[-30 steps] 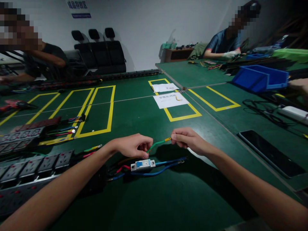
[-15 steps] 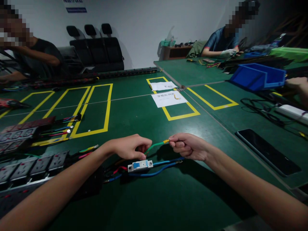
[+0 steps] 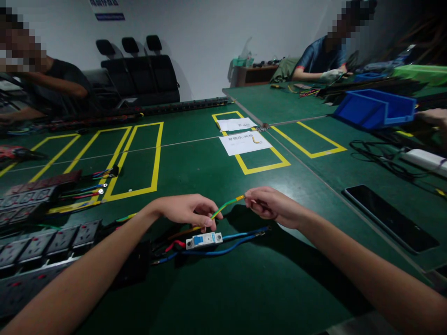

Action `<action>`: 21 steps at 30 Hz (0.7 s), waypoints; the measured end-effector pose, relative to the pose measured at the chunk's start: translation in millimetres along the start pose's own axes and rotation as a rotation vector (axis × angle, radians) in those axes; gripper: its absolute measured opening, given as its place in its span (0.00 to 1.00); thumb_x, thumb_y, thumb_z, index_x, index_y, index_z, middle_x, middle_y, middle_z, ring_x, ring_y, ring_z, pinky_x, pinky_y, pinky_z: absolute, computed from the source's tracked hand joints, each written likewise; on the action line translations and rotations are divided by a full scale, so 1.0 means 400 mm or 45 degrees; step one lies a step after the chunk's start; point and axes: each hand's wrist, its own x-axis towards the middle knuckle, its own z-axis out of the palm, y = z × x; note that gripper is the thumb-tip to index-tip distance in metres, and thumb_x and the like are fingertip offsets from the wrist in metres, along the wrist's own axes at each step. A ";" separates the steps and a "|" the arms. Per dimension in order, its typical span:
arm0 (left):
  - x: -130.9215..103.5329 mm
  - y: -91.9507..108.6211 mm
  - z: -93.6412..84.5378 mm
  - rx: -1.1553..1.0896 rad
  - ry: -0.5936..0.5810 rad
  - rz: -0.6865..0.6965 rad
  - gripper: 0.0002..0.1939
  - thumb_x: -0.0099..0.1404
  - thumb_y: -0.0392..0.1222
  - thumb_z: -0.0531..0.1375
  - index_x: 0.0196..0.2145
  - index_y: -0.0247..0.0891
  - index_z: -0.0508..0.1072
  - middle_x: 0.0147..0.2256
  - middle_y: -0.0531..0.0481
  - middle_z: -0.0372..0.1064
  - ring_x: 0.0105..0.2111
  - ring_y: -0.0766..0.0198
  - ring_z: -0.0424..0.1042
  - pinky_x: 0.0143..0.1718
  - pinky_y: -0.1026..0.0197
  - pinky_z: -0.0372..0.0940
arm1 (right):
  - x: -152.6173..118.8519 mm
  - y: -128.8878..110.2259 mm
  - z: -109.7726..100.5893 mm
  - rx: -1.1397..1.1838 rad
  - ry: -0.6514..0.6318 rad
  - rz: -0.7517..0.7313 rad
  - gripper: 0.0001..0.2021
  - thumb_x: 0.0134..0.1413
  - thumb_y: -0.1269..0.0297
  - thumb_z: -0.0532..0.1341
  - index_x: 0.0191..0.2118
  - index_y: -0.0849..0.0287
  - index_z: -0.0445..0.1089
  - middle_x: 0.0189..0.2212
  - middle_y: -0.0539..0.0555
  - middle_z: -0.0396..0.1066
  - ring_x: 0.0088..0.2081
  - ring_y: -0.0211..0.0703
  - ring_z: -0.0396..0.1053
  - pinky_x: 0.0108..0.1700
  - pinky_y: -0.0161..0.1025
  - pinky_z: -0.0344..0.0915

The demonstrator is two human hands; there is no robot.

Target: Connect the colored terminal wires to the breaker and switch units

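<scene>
A green-and-yellow wire with a yellow sleeve near its end runs between my two hands, raised over the table. My left hand is closed on the wire, thumb and fingers around it. At the sleeved end, the fingertips of my right hand pinch the wire's tip, which they mostly hide. Just below my left hand lies a white circuit breaker with a blue switch. Red wire enters its left side and blue wire leaves its right. A second blue wire passes in front of it.
Power strips with sockets lie at the left, loose wires at their ends. A phone rests at the right, near a blue bin and black cables. Paper sheets lie ahead. Two people sit across the table; another hand shows at the right edge.
My left hand has turned, its fingers now showing more around the wire. My right hand has risen slightly with the wire's end, and the wire curves upward more.
</scene>
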 end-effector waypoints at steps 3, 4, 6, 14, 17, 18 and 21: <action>0.005 -0.009 -0.005 -0.097 -0.012 0.003 0.25 0.71 0.54 0.63 0.58 0.37 0.69 0.48 0.39 0.76 0.42 0.59 0.77 0.42 0.58 0.69 | -0.004 -0.006 0.005 -0.066 0.044 -0.019 0.13 0.59 0.56 0.61 0.28 0.60 0.70 0.19 0.44 0.53 0.19 0.30 0.44 0.18 0.30 0.39; 0.008 -0.012 -0.005 -0.123 -0.006 0.013 0.25 0.71 0.54 0.63 0.58 0.37 0.68 0.48 0.39 0.76 0.41 0.60 0.77 0.41 0.58 0.69 | -0.004 -0.006 0.004 -0.080 0.052 -0.021 0.13 0.58 0.57 0.60 0.29 0.60 0.71 0.19 0.45 0.53 0.20 0.31 0.45 0.18 0.31 0.39; 0.014 -0.016 -0.004 -0.167 0.023 0.037 0.25 0.71 0.54 0.62 0.59 0.38 0.67 0.48 0.40 0.76 0.39 0.61 0.77 0.40 0.59 0.69 | -0.002 -0.004 0.002 -0.108 0.063 -0.027 0.12 0.57 0.58 0.59 0.30 0.60 0.71 0.20 0.46 0.54 0.20 0.32 0.46 0.18 0.32 0.38; 0.035 -0.015 0.006 -0.150 0.150 0.100 0.22 0.69 0.51 0.64 0.54 0.36 0.71 0.42 0.43 0.77 0.36 0.63 0.76 0.37 0.60 0.68 | 0.000 -0.009 0.001 -0.180 0.036 -0.040 0.11 0.56 0.58 0.56 0.31 0.59 0.71 0.19 0.47 0.55 0.20 0.34 0.46 0.19 0.35 0.37; 0.039 -0.016 0.010 -0.136 0.179 0.109 0.21 0.67 0.50 0.66 0.52 0.35 0.72 0.39 0.45 0.77 0.33 0.65 0.75 0.33 0.63 0.66 | -0.003 -0.010 0.005 -0.210 0.057 -0.053 0.10 0.55 0.59 0.57 0.31 0.59 0.70 0.19 0.46 0.54 0.20 0.33 0.46 0.19 0.34 0.38; 0.040 -0.017 0.012 -0.134 0.189 0.104 0.20 0.67 0.49 0.67 0.50 0.35 0.72 0.37 0.45 0.77 0.32 0.66 0.74 0.32 0.63 0.65 | -0.003 -0.010 0.006 -0.222 0.067 -0.054 0.09 0.54 0.59 0.57 0.30 0.59 0.69 0.20 0.46 0.54 0.20 0.33 0.46 0.20 0.34 0.38; 0.045 -0.019 0.021 -0.133 0.245 0.084 0.19 0.63 0.47 0.70 0.46 0.35 0.72 0.33 0.49 0.76 0.28 0.68 0.72 0.30 0.64 0.64 | -0.003 -0.005 0.008 -0.280 0.105 -0.085 0.10 0.54 0.57 0.59 0.29 0.58 0.67 0.20 0.45 0.55 0.20 0.33 0.48 0.20 0.33 0.40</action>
